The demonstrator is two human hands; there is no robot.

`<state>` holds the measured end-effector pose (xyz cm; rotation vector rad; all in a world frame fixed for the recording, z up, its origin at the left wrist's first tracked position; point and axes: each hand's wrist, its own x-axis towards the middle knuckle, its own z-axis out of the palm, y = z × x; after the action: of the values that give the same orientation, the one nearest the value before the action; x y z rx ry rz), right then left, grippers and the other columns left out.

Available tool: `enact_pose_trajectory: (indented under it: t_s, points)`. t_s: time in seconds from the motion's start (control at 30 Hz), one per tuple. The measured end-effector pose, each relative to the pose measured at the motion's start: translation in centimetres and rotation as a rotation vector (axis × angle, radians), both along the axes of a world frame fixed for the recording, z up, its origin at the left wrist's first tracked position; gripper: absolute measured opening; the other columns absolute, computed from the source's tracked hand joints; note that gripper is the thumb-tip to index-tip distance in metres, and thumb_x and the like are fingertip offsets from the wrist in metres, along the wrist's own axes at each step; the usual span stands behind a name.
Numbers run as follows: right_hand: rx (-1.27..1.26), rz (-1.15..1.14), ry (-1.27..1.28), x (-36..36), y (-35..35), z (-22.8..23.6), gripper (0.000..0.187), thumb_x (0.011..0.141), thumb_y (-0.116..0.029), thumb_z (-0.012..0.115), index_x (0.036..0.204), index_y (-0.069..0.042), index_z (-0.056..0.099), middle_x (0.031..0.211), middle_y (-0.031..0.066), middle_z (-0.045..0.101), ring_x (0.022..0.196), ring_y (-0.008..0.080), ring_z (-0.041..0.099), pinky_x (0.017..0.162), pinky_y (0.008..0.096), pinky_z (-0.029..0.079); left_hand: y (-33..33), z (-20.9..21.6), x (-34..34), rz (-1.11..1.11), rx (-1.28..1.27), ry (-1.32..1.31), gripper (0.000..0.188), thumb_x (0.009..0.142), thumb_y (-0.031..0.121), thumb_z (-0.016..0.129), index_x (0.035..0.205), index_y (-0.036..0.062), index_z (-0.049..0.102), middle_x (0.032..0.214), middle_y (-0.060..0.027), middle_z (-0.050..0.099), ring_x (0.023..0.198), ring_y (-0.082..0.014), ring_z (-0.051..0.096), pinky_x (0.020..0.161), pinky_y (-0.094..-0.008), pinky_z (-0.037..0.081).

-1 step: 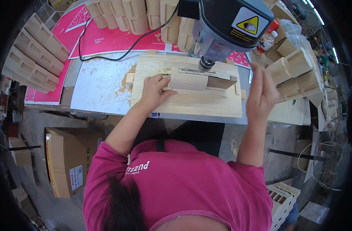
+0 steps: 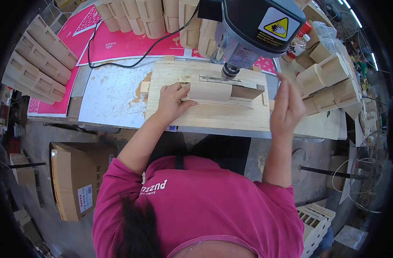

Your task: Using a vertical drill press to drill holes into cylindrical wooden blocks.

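My left hand [image 2: 172, 101] grips the left end of a pale wooden block [image 2: 211, 91] with a curved face. Its thumb lies along the front and its fingers rest at the top. The block lies on a flat wooden board [image 2: 170, 122], beneath the chuck [image 2: 230, 71] of a black and grey drill press [image 2: 252, 32]. Whether a bit touches the block cannot be made out. My right hand [image 2: 287, 107] is raised right of the board, its fingers curled together. What it holds, if anything, is hidden.
Stacked slotted wooden pieces stand at the left [image 2: 39, 77], behind the board [image 2: 151, 19] and at the right [image 2: 327, 84]. A black cable [image 2: 132, 65] crosses pink sheeting [image 2: 127, 48]. A bottle [image 2: 296, 46] stands behind right. On the floor are a cardboard box [image 2: 78, 180] and a fan [image 2: 366, 172].
My right hand has shifted slightly left and nearer to me. My left hand, the wooden block and the drill chuck have stayed in place.
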<state>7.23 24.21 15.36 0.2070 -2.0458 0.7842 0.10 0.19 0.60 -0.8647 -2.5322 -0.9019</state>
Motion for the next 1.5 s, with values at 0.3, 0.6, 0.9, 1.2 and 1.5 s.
enact_pose_trajectory:
  t_s: [0.3, 0.6, 0.9, 1.2, 1.5]
  points:
    - [-0.072, 0.100, 0.118, -2.4, 0.1, -7.4, 0.013, 0.084, -0.002, 0.049, 0.089, 0.002, 0.061, 0.065, 0.0093, 0.053, 0.055, 0.0172, 0.050, 0.052, 0.0278, 0.039, 0.0, -0.2, 0.0, 0.013, -0.001, 0.004, 0.050, 0.062, 0.032, 0.072, 0.106, 0.0120, 0.058, 0.073, -0.0024, 0.048, 0.070, -0.0196, 0.049, 0.070, -0.0341, 0.031]
    - [-0.044, 0.099, -0.007, -6.6, 2.0, 7.1, 0.020, 0.087, -0.018, 0.051, 0.077, 0.000, 0.055, 0.057, 0.0012, 0.044, 0.052, 0.0076, 0.038, 0.050, 0.0228, 0.032, 0.9, 0.0, 0.4, 0.044, -0.031, 0.002, 0.048, 0.062, 0.033, 0.072, 0.104, 0.0136, 0.059, 0.073, -0.0014, 0.049, 0.071, -0.0187, 0.049, 0.069, -0.0340, 0.030]
    - [-0.162, 0.086, -0.111, -10.4, 3.7, 8.5, 0.027, 0.085, -0.022, 0.049, 0.079, 0.001, 0.060, 0.063, 0.0057, 0.052, 0.058, 0.0107, 0.046, 0.054, 0.0253, 0.034, 3.9, 0.3, 0.5, 0.005, -0.015, -0.031, 0.052, 0.064, 0.035, 0.071, 0.110, 0.0154, 0.058, 0.074, -0.0011, 0.050, 0.075, -0.0181, 0.049, 0.069, -0.0343, 0.030]
    - [-0.109, 0.047, -0.101, -0.4, 0.8, 1.8, 0.014, 0.084, -0.007, 0.052, 0.076, 0.003, 0.059, 0.055, 0.0059, 0.046, 0.048, 0.0111, 0.041, 0.047, 0.0235, 0.033, 3.9, 0.1, 0.6, 0.002, -0.030, -0.021, 0.053, 0.065, 0.036, 0.070, 0.112, 0.0153, 0.057, 0.076, -0.0026, 0.050, 0.074, -0.0181, 0.048, 0.069, -0.0338, 0.029]
    - [-0.057, 0.095, 0.158, -2.6, 0.8, -8.1, 0.012, 0.080, -0.002, 0.050, 0.086, 0.002, 0.061, 0.067, 0.0101, 0.056, 0.061, 0.0235, 0.054, 0.060, 0.0289, 0.041, 4.0, 0.0, 0.5, 0.010, -0.025, 0.016, 0.054, 0.064, 0.036, 0.070, 0.112, 0.0148, 0.057, 0.075, -0.0026, 0.049, 0.073, -0.0180, 0.048, 0.068, -0.0338, 0.029]
